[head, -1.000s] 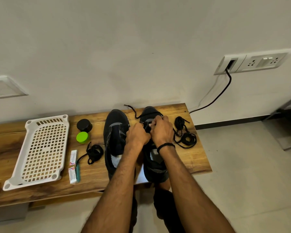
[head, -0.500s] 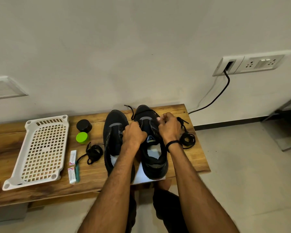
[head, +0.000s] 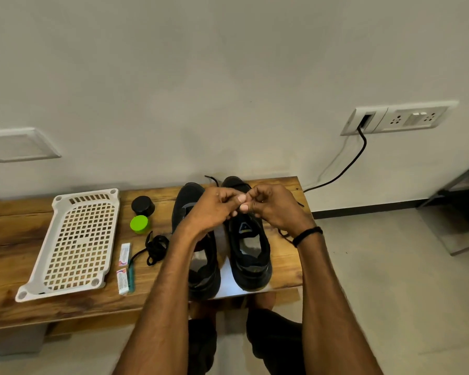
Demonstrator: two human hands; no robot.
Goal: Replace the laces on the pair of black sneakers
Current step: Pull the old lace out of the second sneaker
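On the right end of the wooden bench (head: 284,269) the two black sneakers stand side by side, toes toward the wall, on a white sheet (head: 229,282). Both hands hover over the toe half of the right sneaker (head: 251,250), meeting knuckle to knuckle just above it. The left hand (head: 214,209) crosses over the left sneaker (head: 203,269) and hides much of its front. Its fingers are curled in, thumb pressed to fingertips. The right hand (head: 275,209), with a black wristband (head: 307,235), is curled the same way, tips touching the left hand's. They pinch the black lace (head: 213,180); only its end shows, poking out beyond the left knuckles toward the wall, and the strand inside the pinch is hidden.

Toward the bench's middle lies a bundled spare lace (head: 156,249), beside two small packets (head: 125,254), a green cap (head: 140,224) and a black cap (head: 143,205). A white perforated tray (head: 76,244) sits further left on the bench.
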